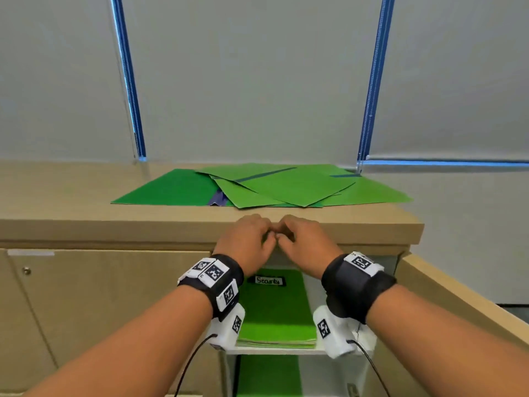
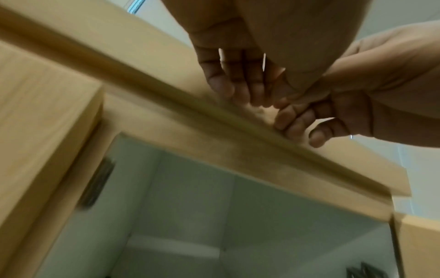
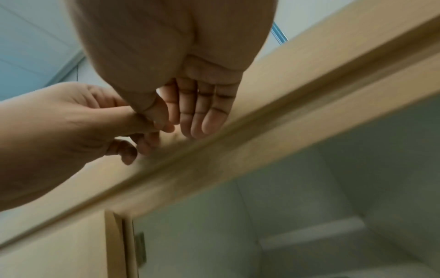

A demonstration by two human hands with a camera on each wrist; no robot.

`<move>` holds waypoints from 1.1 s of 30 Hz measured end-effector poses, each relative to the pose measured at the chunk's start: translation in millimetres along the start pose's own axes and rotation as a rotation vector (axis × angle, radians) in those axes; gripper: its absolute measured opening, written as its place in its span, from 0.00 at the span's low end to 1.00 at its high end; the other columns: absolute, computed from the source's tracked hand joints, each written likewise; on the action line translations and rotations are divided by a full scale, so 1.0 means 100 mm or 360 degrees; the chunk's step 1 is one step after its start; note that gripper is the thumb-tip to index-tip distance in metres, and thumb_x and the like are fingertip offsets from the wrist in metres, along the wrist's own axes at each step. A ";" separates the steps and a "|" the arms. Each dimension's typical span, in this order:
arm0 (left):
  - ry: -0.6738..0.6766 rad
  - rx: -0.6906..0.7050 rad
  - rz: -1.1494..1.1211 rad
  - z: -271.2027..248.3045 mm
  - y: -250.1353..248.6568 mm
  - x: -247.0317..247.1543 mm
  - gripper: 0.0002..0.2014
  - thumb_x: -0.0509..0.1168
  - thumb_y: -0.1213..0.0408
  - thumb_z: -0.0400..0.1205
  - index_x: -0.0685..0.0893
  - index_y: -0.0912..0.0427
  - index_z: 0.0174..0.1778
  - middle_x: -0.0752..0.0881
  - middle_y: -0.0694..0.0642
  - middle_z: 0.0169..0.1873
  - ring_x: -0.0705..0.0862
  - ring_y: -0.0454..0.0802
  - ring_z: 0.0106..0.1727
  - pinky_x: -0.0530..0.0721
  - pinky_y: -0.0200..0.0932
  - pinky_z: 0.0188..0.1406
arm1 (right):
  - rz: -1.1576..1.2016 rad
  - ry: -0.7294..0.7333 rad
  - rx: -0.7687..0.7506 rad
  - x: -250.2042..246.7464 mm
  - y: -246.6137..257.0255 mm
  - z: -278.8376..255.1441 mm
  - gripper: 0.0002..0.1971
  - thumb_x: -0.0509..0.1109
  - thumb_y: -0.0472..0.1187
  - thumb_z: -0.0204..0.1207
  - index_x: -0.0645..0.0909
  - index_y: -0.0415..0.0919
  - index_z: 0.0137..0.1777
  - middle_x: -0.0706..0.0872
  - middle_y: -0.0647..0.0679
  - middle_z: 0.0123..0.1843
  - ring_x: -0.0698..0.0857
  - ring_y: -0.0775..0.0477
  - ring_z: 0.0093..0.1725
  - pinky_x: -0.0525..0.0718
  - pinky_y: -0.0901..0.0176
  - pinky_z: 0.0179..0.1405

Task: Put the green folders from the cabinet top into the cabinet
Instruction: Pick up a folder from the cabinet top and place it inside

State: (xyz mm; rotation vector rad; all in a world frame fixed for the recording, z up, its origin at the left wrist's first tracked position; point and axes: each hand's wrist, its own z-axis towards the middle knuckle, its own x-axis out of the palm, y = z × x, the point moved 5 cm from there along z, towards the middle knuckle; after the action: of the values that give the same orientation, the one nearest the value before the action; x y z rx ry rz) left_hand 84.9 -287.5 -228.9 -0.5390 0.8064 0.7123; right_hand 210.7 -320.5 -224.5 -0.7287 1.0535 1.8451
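Observation:
Several green folders [image 1: 263, 186] lie fanned and overlapping on the wooden cabinet top [image 1: 86, 202], near the wall. My left hand [image 1: 249, 239] and right hand [image 1: 303, 239] meet at the top's front edge, just short of the folders, fingertips nearly touching each other. Both hands hold nothing. In the left wrist view the left hand's fingers [image 2: 240, 88] hang loosely bent over the edge; in the right wrist view the right hand's fingers [image 3: 197, 116] do the same. Below the hands, a stack of green folders labelled "Security" [image 1: 274, 308] lies on a white shelf inside the cabinet.
The cabinet door [image 1: 458, 293] stands swung out on the right. A shut door [image 1: 100, 296] with a small lock [image 1: 26, 271] is on the left. Another green folder [image 1: 269, 376] lies on the lower shelf. Blinds with blue edging hang behind the top.

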 end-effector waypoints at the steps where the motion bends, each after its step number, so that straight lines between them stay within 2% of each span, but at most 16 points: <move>1: -0.0061 -0.0031 0.0002 0.10 0.01 -0.10 0.10 0.58 0.52 0.81 0.83 0.49 0.49 0.79 0.48 0.42 0.79 0.49 0.47 0.77 0.45 0.40 | 0.0027 -0.0047 0.0011 -0.09 0.03 0.07 0.07 0.65 0.45 0.77 0.81 0.47 0.52 0.88 0.49 0.46 0.85 0.45 0.46 0.84 0.50 0.48; 3: -0.0086 -0.0100 0.0023 0.29 0.03 -0.18 0.11 0.59 0.51 0.80 0.82 0.49 0.50 0.79 0.48 0.45 0.78 0.48 0.50 0.79 0.46 0.44 | 0.0074 -0.0084 0.0061 -0.22 0.06 0.20 0.09 0.66 0.42 0.76 0.82 0.45 0.54 0.88 0.48 0.46 0.85 0.45 0.47 0.82 0.53 0.48; 6: 0.0055 -0.0046 0.0080 0.63 -0.03 -0.10 0.19 0.59 0.48 0.79 0.81 0.51 0.62 0.81 0.53 0.58 0.79 0.54 0.61 0.79 0.51 0.59 | 0.0178 -0.0190 0.0202 -0.41 -0.01 0.36 0.07 0.66 0.39 0.74 0.84 0.43 0.49 0.89 0.47 0.45 0.84 0.45 0.46 0.80 0.57 0.46; 8: 0.0242 0.0003 0.0154 0.83 -0.13 0.06 0.30 0.58 0.42 0.78 0.72 0.51 0.75 0.73 0.56 0.75 0.71 0.56 0.75 0.70 0.55 0.73 | 0.0249 -0.0269 0.0331 -0.54 -0.12 0.45 0.06 0.66 0.40 0.74 0.84 0.43 0.46 0.88 0.47 0.43 0.85 0.45 0.45 0.81 0.56 0.46; 10: 0.0527 -0.0050 0.0154 0.95 -0.20 0.27 0.40 0.55 0.34 0.79 0.58 0.52 0.83 0.57 0.55 0.84 0.56 0.56 0.84 0.55 0.61 0.81 | 0.0321 -0.0302 0.0434 -0.66 -0.25 0.51 0.06 0.66 0.41 0.73 0.84 0.42 0.43 0.89 0.46 0.41 0.86 0.43 0.44 0.85 0.50 0.48; 11: 0.0650 -0.0100 0.0126 0.99 -0.22 0.36 0.43 0.54 0.30 0.77 0.54 0.51 0.84 0.55 0.55 0.84 0.53 0.55 0.85 0.51 0.63 0.81 | 0.0389 -0.0300 0.0486 -0.71 -0.32 0.52 0.06 0.66 0.41 0.73 0.83 0.41 0.42 0.89 0.45 0.40 0.88 0.41 0.42 0.87 0.46 0.47; 13: 0.0750 -0.0162 0.0112 1.02 -0.22 0.45 0.50 0.52 0.23 0.71 0.53 0.49 0.84 0.62 0.54 0.82 0.59 0.56 0.83 0.54 0.65 0.79 | 0.0582 -0.0288 0.0593 -0.76 -0.44 0.54 0.06 0.66 0.39 0.73 0.82 0.38 0.41 0.89 0.42 0.38 0.89 0.40 0.34 0.90 0.43 0.39; 16: 0.0661 -0.0081 0.0218 0.98 -0.18 0.42 0.55 0.52 0.16 0.61 0.59 0.44 0.82 0.71 0.55 0.73 0.68 0.59 0.75 0.65 0.62 0.73 | 0.0854 -0.0282 0.0741 -0.76 -0.57 0.54 0.05 0.64 0.36 0.77 0.80 0.37 0.41 0.86 0.40 0.37 0.84 0.44 0.28 0.83 0.55 0.27; 18: 0.0606 -0.0032 0.0224 0.93 -0.14 0.36 0.53 0.57 0.16 0.58 0.67 0.41 0.78 0.73 0.54 0.66 0.68 0.56 0.70 0.67 0.58 0.71 | 0.0958 -0.0310 0.0783 -0.74 -0.59 0.56 0.04 0.64 0.35 0.77 0.78 0.37 0.42 0.84 0.40 0.36 0.81 0.45 0.28 0.78 0.59 0.24; 21: 0.0516 -0.0049 -0.0013 0.92 -0.12 0.31 0.40 0.69 0.24 0.58 0.80 0.42 0.63 0.74 0.50 0.62 0.71 0.50 0.66 0.71 0.51 0.68 | 0.1048 -0.0341 0.0835 -0.70 -0.62 0.59 0.02 0.64 0.34 0.78 0.77 0.35 0.46 0.82 0.40 0.35 0.79 0.46 0.27 0.75 0.61 0.21; 23: 0.0521 -0.0102 -0.0290 0.91 -0.10 0.29 0.31 0.73 0.32 0.63 0.82 0.46 0.56 0.80 0.49 0.58 0.78 0.49 0.61 0.76 0.45 0.59 | 0.1072 -0.0372 0.0841 -0.70 -0.62 0.58 0.03 0.65 0.34 0.78 0.77 0.34 0.47 0.82 0.41 0.34 0.79 0.47 0.25 0.74 0.62 0.20; 25: 0.0446 -0.0191 -0.0626 0.90 -0.05 0.24 0.21 0.70 0.37 0.72 0.83 0.49 0.50 0.85 0.49 0.48 0.82 0.50 0.52 0.77 0.42 0.46 | 0.1084 -0.0410 0.0867 -0.73 -0.63 0.53 0.06 0.66 0.37 0.79 0.78 0.33 0.46 0.83 0.41 0.31 0.78 0.47 0.22 0.72 0.63 0.18; 27: 0.0288 -0.0199 -0.0804 0.91 -0.01 0.19 0.14 0.64 0.44 0.81 0.84 0.50 0.51 0.87 0.51 0.45 0.84 0.52 0.49 0.77 0.43 0.45 | 0.1130 -0.0356 0.0956 -0.75 -0.67 0.44 0.13 0.65 0.44 0.81 0.79 0.34 0.42 0.82 0.40 0.27 0.76 0.47 0.17 0.69 0.66 0.16; 29: 0.0169 -0.0167 -0.0840 0.90 0.01 0.12 0.13 0.59 0.49 0.85 0.85 0.47 0.59 0.89 0.52 0.51 0.85 0.51 0.53 0.79 0.42 0.49 | 0.1101 -0.0193 0.1057 -0.73 -0.64 0.38 0.21 0.63 0.54 0.81 0.80 0.33 0.40 0.83 0.39 0.26 0.76 0.47 0.15 0.68 0.67 0.15; 31: 0.0101 -0.0132 -0.0892 0.87 -0.01 0.09 0.14 0.58 0.50 0.86 0.83 0.46 0.64 0.89 0.51 0.54 0.85 0.49 0.55 0.79 0.40 0.53 | 0.1120 -0.0050 0.1140 -0.67 -0.61 0.34 0.27 0.62 0.61 0.80 0.80 0.33 0.46 0.87 0.37 0.32 0.80 0.46 0.18 0.72 0.67 0.16; 33: 0.0082 -0.0091 -0.0943 0.82 -0.05 0.06 0.15 0.59 0.50 0.86 0.82 0.42 0.66 0.89 0.48 0.55 0.84 0.45 0.55 0.79 0.38 0.55 | 0.1349 -0.0040 0.1143 -0.60 -0.59 0.38 0.26 0.64 0.61 0.78 0.78 0.35 0.56 0.88 0.35 0.45 0.87 0.44 0.27 0.82 0.62 0.22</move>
State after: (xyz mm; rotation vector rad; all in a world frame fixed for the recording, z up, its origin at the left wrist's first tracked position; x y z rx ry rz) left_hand 129.1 -233.8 -184.8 -0.8051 0.6277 0.1755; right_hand 288.0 -295.0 -181.3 0.2216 2.0521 1.8778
